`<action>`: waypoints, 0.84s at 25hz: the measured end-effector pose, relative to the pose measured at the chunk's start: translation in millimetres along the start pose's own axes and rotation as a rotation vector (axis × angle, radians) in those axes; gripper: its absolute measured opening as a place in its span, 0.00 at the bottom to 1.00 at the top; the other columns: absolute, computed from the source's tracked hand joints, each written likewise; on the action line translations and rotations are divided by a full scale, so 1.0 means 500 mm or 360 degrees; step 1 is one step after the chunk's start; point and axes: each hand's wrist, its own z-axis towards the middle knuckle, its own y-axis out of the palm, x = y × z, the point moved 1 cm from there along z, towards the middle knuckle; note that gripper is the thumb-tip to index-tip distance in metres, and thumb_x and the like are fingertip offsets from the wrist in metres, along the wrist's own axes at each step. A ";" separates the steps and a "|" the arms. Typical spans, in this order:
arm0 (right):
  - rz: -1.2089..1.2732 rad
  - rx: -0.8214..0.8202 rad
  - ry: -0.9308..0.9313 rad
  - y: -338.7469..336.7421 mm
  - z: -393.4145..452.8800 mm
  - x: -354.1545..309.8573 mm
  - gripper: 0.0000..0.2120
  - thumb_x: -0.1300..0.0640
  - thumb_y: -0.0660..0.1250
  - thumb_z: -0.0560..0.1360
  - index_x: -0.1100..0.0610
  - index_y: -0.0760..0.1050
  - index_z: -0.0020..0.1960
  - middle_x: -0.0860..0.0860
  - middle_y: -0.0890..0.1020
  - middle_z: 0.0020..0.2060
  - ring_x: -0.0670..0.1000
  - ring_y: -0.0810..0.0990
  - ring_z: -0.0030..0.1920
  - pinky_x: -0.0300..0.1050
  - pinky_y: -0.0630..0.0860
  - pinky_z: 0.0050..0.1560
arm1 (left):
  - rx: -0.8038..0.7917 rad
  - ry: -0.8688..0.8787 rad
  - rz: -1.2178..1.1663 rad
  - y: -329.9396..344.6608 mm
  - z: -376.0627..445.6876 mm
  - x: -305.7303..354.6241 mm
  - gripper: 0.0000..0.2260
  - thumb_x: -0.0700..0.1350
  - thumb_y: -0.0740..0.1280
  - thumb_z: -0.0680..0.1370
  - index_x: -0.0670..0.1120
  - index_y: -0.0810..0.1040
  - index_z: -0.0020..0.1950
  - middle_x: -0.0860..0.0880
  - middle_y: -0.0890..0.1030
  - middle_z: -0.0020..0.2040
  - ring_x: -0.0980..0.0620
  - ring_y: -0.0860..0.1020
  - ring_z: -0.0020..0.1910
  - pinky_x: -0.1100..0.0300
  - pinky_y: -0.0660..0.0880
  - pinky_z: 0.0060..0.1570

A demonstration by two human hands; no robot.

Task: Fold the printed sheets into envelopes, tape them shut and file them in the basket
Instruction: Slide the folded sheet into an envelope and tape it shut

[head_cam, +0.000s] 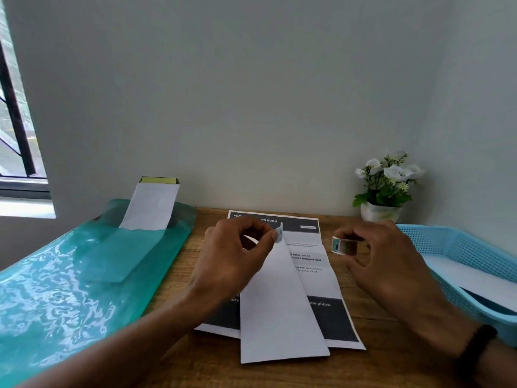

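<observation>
A folded white envelope [277,309] lies lengthwise on a printed sheet [313,264] with dark bands in the middle of the wooden table. My left hand [232,256] is above the envelope's far end, pinching a short piece of clear tape [279,233] between thumb and forefinger. My right hand [383,261] is to the right, holding a small tape roll [344,245] in its fingertips. The light blue basket [458,247] stands at the right edge with white paper lying inside.
A shiny teal plastic bag [64,281] covers the table's left side, with a white sheet [152,205] leaning out of it against the wall. A potted plant with white flowers [387,186] stands at the back right. A window is at far left.
</observation>
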 end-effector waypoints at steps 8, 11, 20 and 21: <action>-0.0425 -0.0446 0.0303 -0.013 0.012 0.013 0.14 0.43 0.79 0.70 0.45 0.75 0.46 0.44 0.82 0.47 0.44 0.79 0.47 0.41 0.80 0.51 | -0.0044 0.0927 0.0638 -0.032 0.007 0.017 0.07 0.51 0.67 0.83 0.53 0.82 0.58 0.57 0.83 0.45 0.53 0.79 0.34 0.52 0.78 0.34; -0.0071 -0.0227 0.0219 -0.016 0.012 -0.005 0.09 0.43 0.75 0.73 0.46 0.81 0.48 0.42 0.84 0.45 0.44 0.81 0.45 0.39 0.79 0.47 | -0.0054 0.1063 0.0754 -0.036 0.009 0.016 0.08 0.50 0.66 0.84 0.53 0.81 0.61 0.56 0.86 0.50 0.50 0.81 0.36 0.52 0.79 0.33; 0.1212 -0.0367 0.0422 -0.006 -0.008 -0.044 0.18 0.51 0.80 0.69 0.50 0.81 0.57 0.50 0.90 0.41 0.50 0.89 0.42 0.45 0.86 0.41 | -0.0320 0.1201 0.0670 -0.018 0.000 0.013 0.11 0.50 0.66 0.84 0.50 0.84 0.63 0.52 0.88 0.52 0.53 0.85 0.41 0.56 0.84 0.37; 0.1229 -0.0401 0.0448 -0.004 -0.009 -0.040 0.18 0.53 0.80 0.69 0.51 0.82 0.57 0.50 0.90 0.41 0.50 0.89 0.42 0.43 0.85 0.40 | -0.0347 0.1208 0.0671 -0.018 -0.002 0.014 0.11 0.49 0.68 0.83 0.50 0.85 0.63 0.52 0.88 0.52 0.53 0.86 0.41 0.56 0.84 0.38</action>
